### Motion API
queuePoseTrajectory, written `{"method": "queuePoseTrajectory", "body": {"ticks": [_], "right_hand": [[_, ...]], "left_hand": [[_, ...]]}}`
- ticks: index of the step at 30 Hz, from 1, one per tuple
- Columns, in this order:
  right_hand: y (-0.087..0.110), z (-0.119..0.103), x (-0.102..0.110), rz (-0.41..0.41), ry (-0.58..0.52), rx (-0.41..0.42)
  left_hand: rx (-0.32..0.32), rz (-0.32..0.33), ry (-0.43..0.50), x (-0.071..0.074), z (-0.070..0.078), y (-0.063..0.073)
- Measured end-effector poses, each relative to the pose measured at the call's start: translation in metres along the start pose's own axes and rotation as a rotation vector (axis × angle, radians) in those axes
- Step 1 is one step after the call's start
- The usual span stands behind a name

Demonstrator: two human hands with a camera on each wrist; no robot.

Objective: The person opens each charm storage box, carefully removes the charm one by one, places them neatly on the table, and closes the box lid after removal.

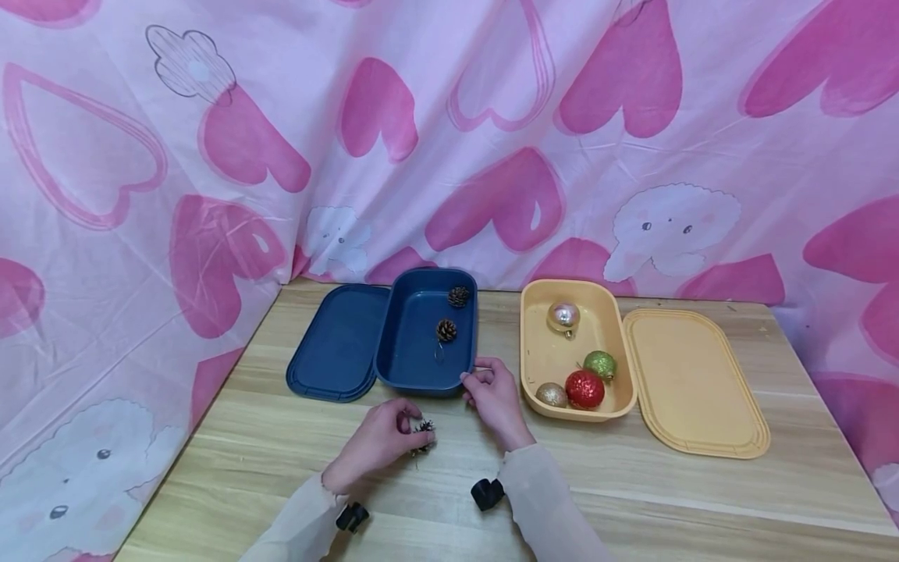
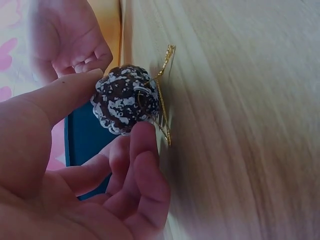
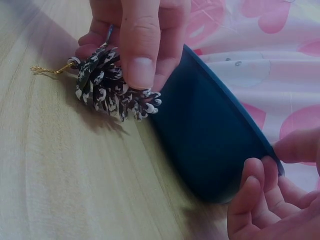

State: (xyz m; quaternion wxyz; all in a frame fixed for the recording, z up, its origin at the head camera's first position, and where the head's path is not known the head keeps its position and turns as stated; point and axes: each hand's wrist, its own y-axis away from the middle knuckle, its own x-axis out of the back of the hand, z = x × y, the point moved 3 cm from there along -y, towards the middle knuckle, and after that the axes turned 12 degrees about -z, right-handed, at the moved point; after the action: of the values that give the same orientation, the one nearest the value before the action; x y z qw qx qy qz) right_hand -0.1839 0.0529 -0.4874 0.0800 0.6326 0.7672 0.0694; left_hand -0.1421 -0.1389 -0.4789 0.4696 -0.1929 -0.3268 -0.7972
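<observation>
My left hand [image 1: 379, 439] pinches a dark pine cone with white-painted scales [image 2: 122, 102] between thumb and fingers, just in front of the blue box. A loop of gold string [image 2: 162, 75] trails from its base, close over the tabletop. With thumb and fingers, my right hand [image 1: 497, 400] grips the near right corner of the blue box [image 3: 205, 135]. Inside that box lie two brown pine cones, one [image 1: 459, 297] toward the back and one [image 1: 445, 330] nearer the middle with a thin loop attached.
Left of the blue box lies its blue lid [image 1: 337, 339]. To the right stands a yellow box [image 1: 537, 343] holding several baubles, among them a red one [image 1: 585, 389] and a green one [image 1: 600, 364]. A yellow lid [image 1: 695, 382] lies beside it. Behind hangs a pink heart-patterned cloth [image 1: 435, 117].
</observation>
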Motion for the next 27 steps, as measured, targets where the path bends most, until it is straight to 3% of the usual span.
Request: {"method": "queuePoseTrajectory", "body": {"ticks": [27], "right_hand": [[-0.0002, 0.0002, 0.0003, 0.007, -0.006, -0.017]], "left_hand": [[-0.107, -0.021, -0.069, -0.0096, 0.0037, 0.0010]]}}
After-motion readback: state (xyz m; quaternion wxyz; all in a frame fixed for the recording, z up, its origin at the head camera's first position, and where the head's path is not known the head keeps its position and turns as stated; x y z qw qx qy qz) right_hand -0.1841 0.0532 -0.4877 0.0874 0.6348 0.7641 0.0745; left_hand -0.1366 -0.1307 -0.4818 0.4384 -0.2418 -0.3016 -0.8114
